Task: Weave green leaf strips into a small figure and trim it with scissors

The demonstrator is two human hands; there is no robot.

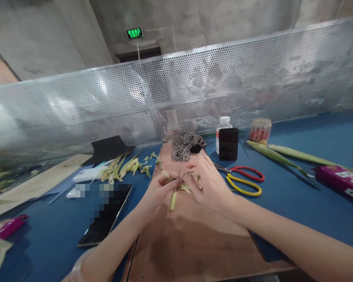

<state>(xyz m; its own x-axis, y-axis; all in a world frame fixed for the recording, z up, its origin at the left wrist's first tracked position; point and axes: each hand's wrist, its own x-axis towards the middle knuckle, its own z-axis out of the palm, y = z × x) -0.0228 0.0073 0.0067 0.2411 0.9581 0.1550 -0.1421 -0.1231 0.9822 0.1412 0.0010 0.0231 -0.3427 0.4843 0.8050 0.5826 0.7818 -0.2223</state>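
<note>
Over the wooden board, my left hand (157, 192) pinches a thin grey cord (184, 174), thumb and forefinger together. Close beside it, my right hand (210, 182) has its fingers bent over the same cord, with thumb and fingertip near the other hand's tips. Pale yellow-green leaf strips (173, 200) stick out below and between the fingers. How the cord lies around the strips is mostly hidden by my fingers. Behind my hands rests a loose tangle of grey cord (182, 147). Scissors (244, 180) with red and yellow handles lie to the right of my right hand.
The wooden board (194, 243) lies across the blue table (282, 207). A dark phone (228, 144) leans against a white bottle (223, 122), with a jar (260, 130) nearby. Left are a dark tablet (111, 213) and leaf pieces (132, 166). A perforated metal screen (106, 98) stands behind.
</note>
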